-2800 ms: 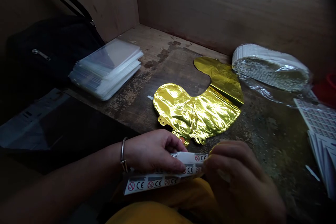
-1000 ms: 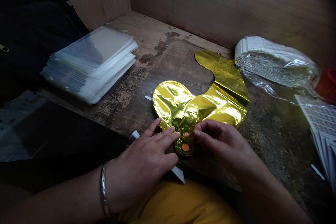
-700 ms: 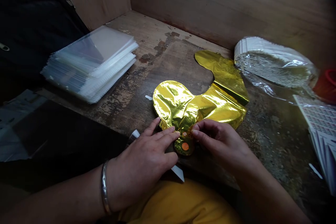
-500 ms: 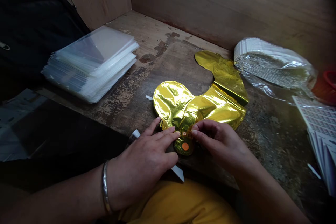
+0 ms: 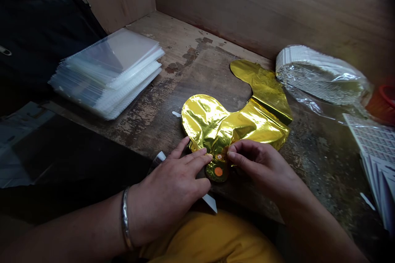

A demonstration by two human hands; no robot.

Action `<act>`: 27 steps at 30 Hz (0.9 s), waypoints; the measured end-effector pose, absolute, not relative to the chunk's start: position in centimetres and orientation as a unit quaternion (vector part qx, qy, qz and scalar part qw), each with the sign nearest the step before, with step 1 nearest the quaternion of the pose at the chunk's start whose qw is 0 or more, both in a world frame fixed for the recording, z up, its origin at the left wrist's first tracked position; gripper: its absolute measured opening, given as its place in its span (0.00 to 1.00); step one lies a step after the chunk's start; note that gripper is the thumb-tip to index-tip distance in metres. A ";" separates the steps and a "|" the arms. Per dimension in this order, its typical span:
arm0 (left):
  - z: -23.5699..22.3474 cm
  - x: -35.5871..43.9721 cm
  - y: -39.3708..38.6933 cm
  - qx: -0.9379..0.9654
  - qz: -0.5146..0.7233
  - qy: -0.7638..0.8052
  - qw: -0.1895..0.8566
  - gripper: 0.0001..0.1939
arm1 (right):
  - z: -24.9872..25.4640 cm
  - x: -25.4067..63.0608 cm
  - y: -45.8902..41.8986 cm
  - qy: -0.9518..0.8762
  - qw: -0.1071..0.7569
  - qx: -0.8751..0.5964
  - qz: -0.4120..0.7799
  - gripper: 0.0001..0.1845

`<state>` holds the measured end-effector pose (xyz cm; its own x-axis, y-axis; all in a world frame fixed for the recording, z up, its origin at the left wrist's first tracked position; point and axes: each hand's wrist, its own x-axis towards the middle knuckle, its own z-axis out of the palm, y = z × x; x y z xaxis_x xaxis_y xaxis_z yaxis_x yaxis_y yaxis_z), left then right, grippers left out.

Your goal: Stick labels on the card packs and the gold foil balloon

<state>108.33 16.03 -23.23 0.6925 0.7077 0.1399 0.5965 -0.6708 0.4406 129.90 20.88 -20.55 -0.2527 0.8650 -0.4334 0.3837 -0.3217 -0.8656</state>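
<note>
A flat gold foil balloon (image 5: 243, 127) with a curved outline lies on the worn wooden table (image 5: 182, 82). Its narrow tab, nearest me, carries an orange round mark (image 5: 218, 171) and a smaller marked spot above it. My left hand (image 5: 175, 185) rests with fingers stretched out, the fingertips pressing the left side of the balloon's neck. On the other side, my right hand (image 5: 262, 162) pinches the foil edge between thumb and forefinger. A white strip (image 5: 210, 203) pokes out below my left hand.
Clear plastic sleeves (image 5: 108, 74) are stacked at the left beside a dark bag (image 5: 40, 37). A plastic-wrapped white bundle (image 5: 321, 74) sits back right, near a red container (image 5: 384, 100). Printed sheets (image 5: 370, 148) lie at the right edge. Wooden panels (image 5: 262, 4) stand behind.
Almost nothing differs. The whole view has shifted very slightly, and both hands keep the same places on the foil balloon.
</note>
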 end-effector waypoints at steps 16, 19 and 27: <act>-23.3 108.3 16.1 0.902 0.154 0.361 0.181 0.05 | -21.0 129.7 21.2 -0.566 0.189 -0.576 0.560 0.12; -23.3 108.3 16.1 0.903 0.152 0.360 0.178 0.05 | -20.6 130.1 21.2 -0.554 0.195 -0.565 0.580 0.12; -23.4 108.3 16.0 0.904 0.146 0.359 0.179 0.04 | -18.8 130.0 20.4 -0.653 0.192 -0.574 0.454 0.07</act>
<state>108.29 16.03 -23.36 0.6995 0.7018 0.1353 0.5977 -0.6782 0.4276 130.05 20.44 -18.79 -0.2668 0.9248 -0.2712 0.5760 -0.0726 -0.8142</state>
